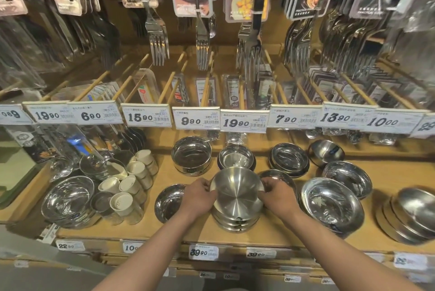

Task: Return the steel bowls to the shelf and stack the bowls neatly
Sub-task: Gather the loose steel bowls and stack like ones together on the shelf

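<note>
You have the steel bowl [236,190] pinched by its rim from both sides — your left hand [200,196] curled on the left edge, your right hand [277,197] on the right — and it sits tilted toward you on top of the stack of bowls [235,220] at the front middle of the shelf [270,234]. The risk is that tilt: let go now and the bowl will probably seat crooked or slide off the front of the stack, and polished steel on steel gives little grip to stop it. Level it and let it nest before you release. Watch your knuckles too; the shallow bowl on the left [168,203] lies just beside your left hand, and the small bowl behind your right hand [276,175] is as close — a careless pull back could knock either out of line.
</note>
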Tool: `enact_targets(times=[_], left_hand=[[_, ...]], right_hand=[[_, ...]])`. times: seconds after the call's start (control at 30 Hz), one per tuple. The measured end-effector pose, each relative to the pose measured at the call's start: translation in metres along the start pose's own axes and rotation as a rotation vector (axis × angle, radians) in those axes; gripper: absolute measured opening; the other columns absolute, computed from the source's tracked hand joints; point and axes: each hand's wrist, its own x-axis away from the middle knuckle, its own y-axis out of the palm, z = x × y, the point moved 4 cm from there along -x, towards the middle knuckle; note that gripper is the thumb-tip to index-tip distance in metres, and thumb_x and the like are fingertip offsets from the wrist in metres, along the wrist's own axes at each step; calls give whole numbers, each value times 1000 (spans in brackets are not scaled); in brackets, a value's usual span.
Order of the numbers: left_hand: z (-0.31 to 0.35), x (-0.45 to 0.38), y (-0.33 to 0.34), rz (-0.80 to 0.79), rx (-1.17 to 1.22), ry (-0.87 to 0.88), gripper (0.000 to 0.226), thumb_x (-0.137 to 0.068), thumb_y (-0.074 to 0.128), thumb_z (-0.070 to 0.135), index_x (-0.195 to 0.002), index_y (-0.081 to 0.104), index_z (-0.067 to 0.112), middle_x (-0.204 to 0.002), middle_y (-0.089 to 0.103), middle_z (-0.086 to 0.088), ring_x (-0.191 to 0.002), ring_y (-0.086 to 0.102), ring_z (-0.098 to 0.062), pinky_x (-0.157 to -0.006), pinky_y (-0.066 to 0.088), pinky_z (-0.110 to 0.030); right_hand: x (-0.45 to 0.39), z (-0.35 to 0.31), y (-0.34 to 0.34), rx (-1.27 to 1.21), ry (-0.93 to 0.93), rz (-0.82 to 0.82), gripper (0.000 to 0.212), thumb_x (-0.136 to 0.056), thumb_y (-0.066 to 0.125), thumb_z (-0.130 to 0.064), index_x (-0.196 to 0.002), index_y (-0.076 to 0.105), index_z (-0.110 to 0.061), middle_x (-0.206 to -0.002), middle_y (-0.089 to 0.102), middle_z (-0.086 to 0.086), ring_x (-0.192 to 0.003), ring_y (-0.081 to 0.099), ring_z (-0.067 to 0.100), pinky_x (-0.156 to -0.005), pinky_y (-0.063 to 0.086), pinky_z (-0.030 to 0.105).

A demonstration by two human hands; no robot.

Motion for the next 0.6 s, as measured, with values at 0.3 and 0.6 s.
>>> enact_targets(times=[0.3,0.6], left_hand=[[30,-15,-26,155,-2,106,27,-91,64,31,-117,63,24,-97,66,10,-78,58,-2,-61,40,-18],[14,-4,-23,171,143,18,3,-92,64,30,-90,67,30,-73,68,11,-62,59,-8,-53,42,-24]], right_hand=[[-27,1,-83,-66,59,78,30,-92,65,-17,-122,67,-16,-86,74,-4,-65,64,9,-58,51,21],[-86,20,-73,580,111,-254,32,-98,58,-41,-106,66,-11,-111,66,9,-120,62,29,-91,50,32]])
